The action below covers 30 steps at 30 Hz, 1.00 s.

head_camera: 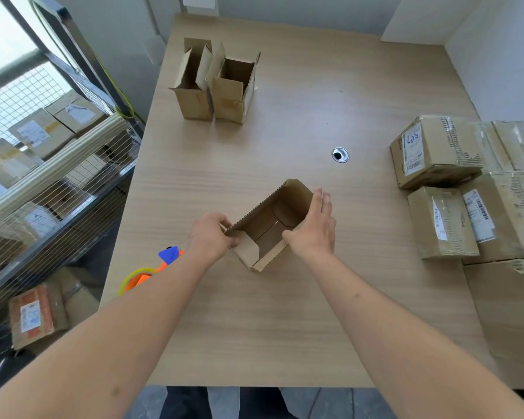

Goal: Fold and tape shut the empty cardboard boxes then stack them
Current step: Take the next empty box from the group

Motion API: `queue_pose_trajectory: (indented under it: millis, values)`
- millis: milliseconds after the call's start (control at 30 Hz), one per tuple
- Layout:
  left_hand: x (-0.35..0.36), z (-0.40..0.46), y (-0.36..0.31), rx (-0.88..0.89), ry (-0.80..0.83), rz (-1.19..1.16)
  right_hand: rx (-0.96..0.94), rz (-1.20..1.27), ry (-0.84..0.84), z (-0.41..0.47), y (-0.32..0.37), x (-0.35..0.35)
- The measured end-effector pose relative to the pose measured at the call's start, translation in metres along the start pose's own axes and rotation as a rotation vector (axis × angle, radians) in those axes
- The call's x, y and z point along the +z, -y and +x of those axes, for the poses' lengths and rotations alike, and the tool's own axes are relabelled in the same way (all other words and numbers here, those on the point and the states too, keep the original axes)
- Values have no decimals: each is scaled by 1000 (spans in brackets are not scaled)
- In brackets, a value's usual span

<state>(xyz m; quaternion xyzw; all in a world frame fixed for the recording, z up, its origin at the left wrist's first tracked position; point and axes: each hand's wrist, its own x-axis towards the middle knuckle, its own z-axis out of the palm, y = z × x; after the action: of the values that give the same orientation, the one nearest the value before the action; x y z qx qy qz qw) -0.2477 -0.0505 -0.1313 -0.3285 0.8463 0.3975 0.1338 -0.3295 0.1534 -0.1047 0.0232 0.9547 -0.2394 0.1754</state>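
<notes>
head view: we were folding the box [270,228] flaps.
left hand [211,235]: pinched short flap.
right hand [315,228]: fingers straight, pressed on side.
next: tape dispenser [152,272] needed.

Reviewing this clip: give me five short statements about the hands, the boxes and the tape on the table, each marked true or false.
1. The left hand grips a flap of the open box. True.
2. The right hand holds the tape dispenser. False: the dispenser lies on the table by the left forearm; the right hand lies flat against the open box's side.
3. Two more open boxes stand side by side at the far end of the table. True.
4. The box between the hands is already taped shut. False: its top is open and its inside shows.
5. The taped parcels sit on the person's left. False: they sit on the right.
</notes>
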Motion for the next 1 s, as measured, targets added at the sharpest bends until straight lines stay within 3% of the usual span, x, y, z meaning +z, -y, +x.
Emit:
queue_pose_trajectory:
  millis: [167, 300, 400, 467, 600, 667, 833, 933, 1000]
  values:
    - [-8, 10, 4, -136, 43, -208, 25, 116, 39, 2, 1, 9]
    - [-13, 22, 10, -221, 48, -277, -37, -78, 59, -7, 1, 16]
    - [-13, 24, 10, -159, 25, -265, -63, -261, 78, -10, 2, 18]
    - [-12, 21, 8, -71, -18, -178, -85, -252, 123, -9, 4, 17]
    - [-6, 18, 7, 404, -49, 256, -104, -105, 43, -9, 12, 19]
    - [-2, 19, 9, 540, 18, 309, -84, -28, -9, -11, 17, 22]
    - [-15, 4, 2, 361, 336, 284, -68, 125, -48, -18, 21, 29]
    - [-20, -7, 2, 441, 359, 534, -30, 205, -66, -18, 25, 30]
    - [-19, -11, 0, 456, 330, 574, -29, 214, -79, -19, 29, 33]
